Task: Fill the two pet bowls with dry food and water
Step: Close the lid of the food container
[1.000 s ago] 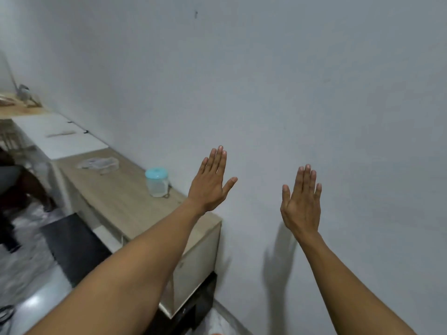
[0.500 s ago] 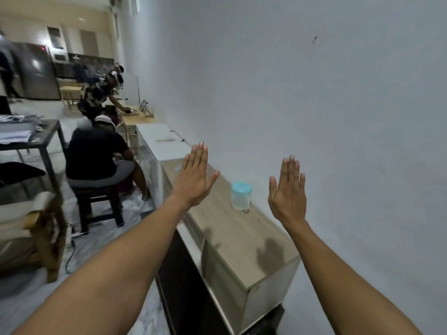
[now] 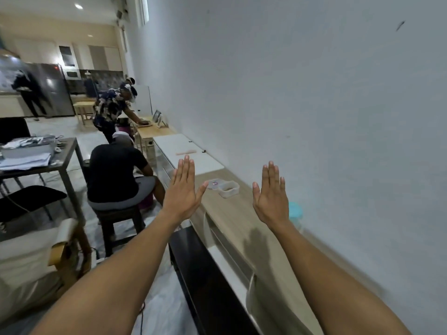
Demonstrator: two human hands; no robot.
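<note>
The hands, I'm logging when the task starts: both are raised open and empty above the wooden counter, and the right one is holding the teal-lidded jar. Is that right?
Not quite. In the head view the right hand holds nothing: it is open and flat like the left hand. The teal-lidded jar stands on the wooden counter, partly hidden behind that hand.

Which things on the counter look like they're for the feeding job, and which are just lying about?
Likely for the job:
- clear tub with something brown inside, possibly dry food
- teal-lidded jar, partly behind the right hand
- both hands, the left hand too, open and empty

Lying about:
- plastic lid beside the tub
- papers on the grey table

No pet bowls visible.
</note>
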